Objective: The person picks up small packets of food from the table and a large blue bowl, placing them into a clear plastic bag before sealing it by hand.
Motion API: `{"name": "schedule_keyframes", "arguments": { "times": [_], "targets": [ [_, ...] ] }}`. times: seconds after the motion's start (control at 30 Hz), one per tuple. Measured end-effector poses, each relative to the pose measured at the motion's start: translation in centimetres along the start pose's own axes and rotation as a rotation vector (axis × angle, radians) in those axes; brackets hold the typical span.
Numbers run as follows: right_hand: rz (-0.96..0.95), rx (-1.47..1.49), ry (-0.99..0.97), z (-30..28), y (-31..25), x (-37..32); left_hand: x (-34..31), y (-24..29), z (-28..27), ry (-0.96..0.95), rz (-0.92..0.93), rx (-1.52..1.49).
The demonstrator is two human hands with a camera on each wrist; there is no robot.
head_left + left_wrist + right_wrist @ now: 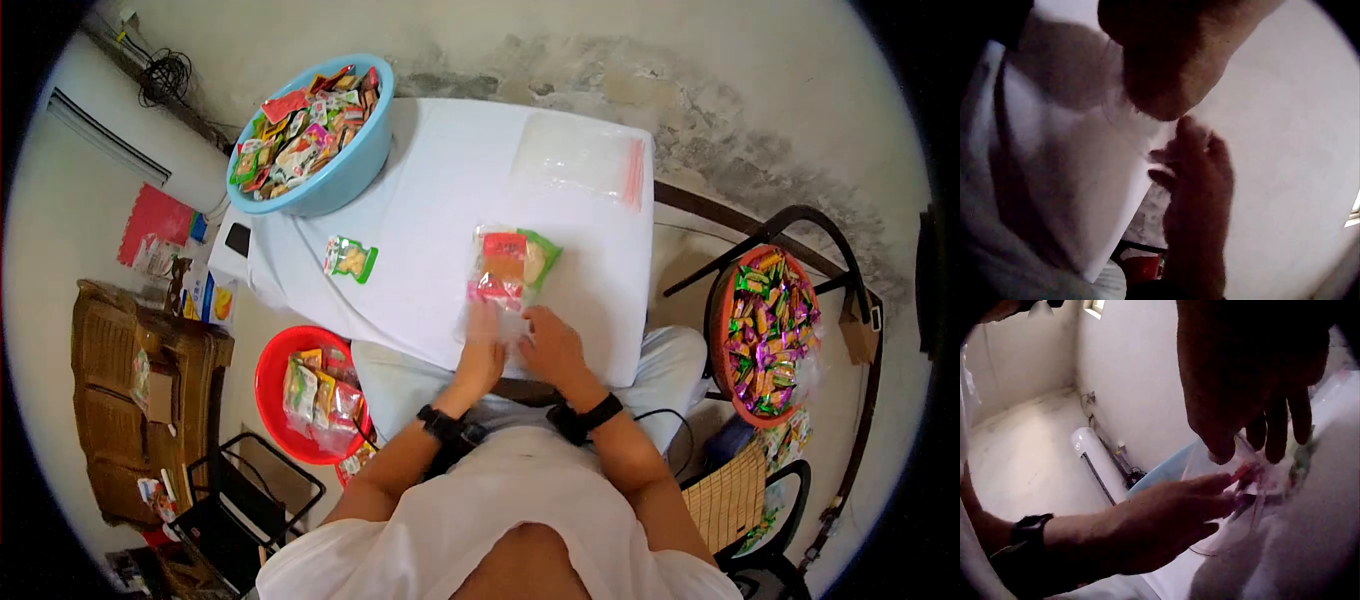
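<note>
A clear plastic bag with red and green snack packets (pixel 503 262) lies on the white table in front of the person. The left hand (pixel 482 350) pinches the bag's near end; in the right wrist view the left hand (pixel 1166 519) has its fingers on the clear film. Beside it the right hand (pixel 552 345) touches the same end, fingers bent; in the right wrist view the right hand (pixel 1254 381) reaches down over the bag with fingers spread. The left wrist view is dark, with the right hand (pixel 1200 194) near the film.
A blue basin (pixel 345 170) of packets stands at the back left, a green packet (pixel 350 259) nearer. Flat clear bags (pixel 575 160) lie at the back right. A red basin (pixel 268 390) stands at the left, an orange-rimmed basin (pixel 728 350) of sweets at the right.
</note>
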State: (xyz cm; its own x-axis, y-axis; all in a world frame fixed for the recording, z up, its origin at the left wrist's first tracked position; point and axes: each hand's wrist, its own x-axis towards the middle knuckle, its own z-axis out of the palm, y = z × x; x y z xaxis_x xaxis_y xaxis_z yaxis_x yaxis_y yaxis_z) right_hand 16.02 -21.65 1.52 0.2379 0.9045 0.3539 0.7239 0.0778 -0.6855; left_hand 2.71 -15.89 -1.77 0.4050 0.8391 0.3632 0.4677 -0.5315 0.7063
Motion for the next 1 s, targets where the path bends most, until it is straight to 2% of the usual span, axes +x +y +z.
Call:
{"name": "schedule_keyframes", "arguments": {
  "times": [0.07, 0.1, 0.17, 0.2, 0.27, 0.3, 0.37, 0.4, 0.47, 0.5, 0.57, 0.6, 0.63, 0.7, 0.73, 0.77, 0.83, 0.9, 0.97, 1.0],
  "targets": [
    [0.217, -0.002, -0.126, -0.3, 1.3, -1.2, -2.8, -1.7, -3.4, -0.481, -0.004, -0.129],
    [0.217, -0.001, -0.131, -0.7, 1.4, -1.5, -3.4, -2.4, -5.0, -0.481, -0.009, -0.129],
    [0.33, -0.04, -0.317, -1.6, 1.2, -1.7, -3.9, -3.2, -7.4, -0.33, 0.05, 0.064],
    [0.329, -0.04, -0.318, -1.6, 1.3, -1.9, -3.1, -2.1, -8.0, -0.329, 0.049, 0.064],
    [0.334, -0.051, -0.284, -1.2, 1.8, -2.3, -0.3, 0.4, -9.2, -0.114, 0.191, 0.322],
    [0.329, -0.055, -0.281, -1.0, 2.0, -2.4, 0.1, 0.0, -9.0, -0.108, 0.193, 0.32],
    [0.412, 0.06, -0.306, -0.5, 2.7, -2.6, 0.9, -1.9, -7.8, -0.31, 0.245, 0.278],
    [0.412, 0.053, -0.296, -0.2, 3.1, -2.7, 1.2, -2.8, -7.2, -0.307, 0.256, 0.272],
    [0.44, 0.259, -0.228, 0.3, 3.5, -2.7, 2.1, -4.0, -6.4, -0.372, 0.35, 0.266],
    [0.436, 0.253, -0.216, -0.1, 3.2, -2.2, 2.7, -4.1, -6.7, -0.367, 0.363, 0.262],
    [0.478, 0.57, -0.201, -1.2, 2.9, -0.8, 4.1, -4.1, -7.2, -0.364, 0.408, 0.187],
    [0.471, 0.565, -0.193, -1.9, 2.8, 0.4, 5.0, -3.0, -7.4, -0.246, 0.417, 0.137],
    [0.511, 0.654, -0.176, -2.6, 2.7, 1.9, 6.0, -2.1, -7.9, -0.241, 0.427, 0.135],
    [0.537, 0.74, -0.155, -4.9, 2.4, 5.1, 8.1, -0.2, -9.2, -0.177, 0.378, 0.046],
    [0.446, 0.765, -0.132, -6.6, 2.2, 6.6, 9.2, 1.2, -9.7, -0.089, 0.406, 0.032],
    [0.355, 0.79, -0.11, -8.2, 1.6, 7.9, 10.0, 3.0, -10.4, -0.082, 0.415, 0.032],
    [0.352, 0.821, -0.099, -11.3, -0.9, 9.7, 11.0, 6.1, -11.4, -0.033, 0.195, -0.072],
    [0.355, 0.856, -0.089, -12.2, -1.3, 10.0, 11.2, 6.3, -10.6, -0.015, 0.184, -0.117],
    [0.325, 0.762, -0.063, -11.7, 0.0, 9.2, 10.7, 5.4, -9.0, -0.027, -0.028, -0.422],
    [0.408, 0.765, -0.083, -11.2, 0.4, 8.2, 10.1, 4.3, -8.1, -0.056, -0.042, -0.43]
  ]
}}
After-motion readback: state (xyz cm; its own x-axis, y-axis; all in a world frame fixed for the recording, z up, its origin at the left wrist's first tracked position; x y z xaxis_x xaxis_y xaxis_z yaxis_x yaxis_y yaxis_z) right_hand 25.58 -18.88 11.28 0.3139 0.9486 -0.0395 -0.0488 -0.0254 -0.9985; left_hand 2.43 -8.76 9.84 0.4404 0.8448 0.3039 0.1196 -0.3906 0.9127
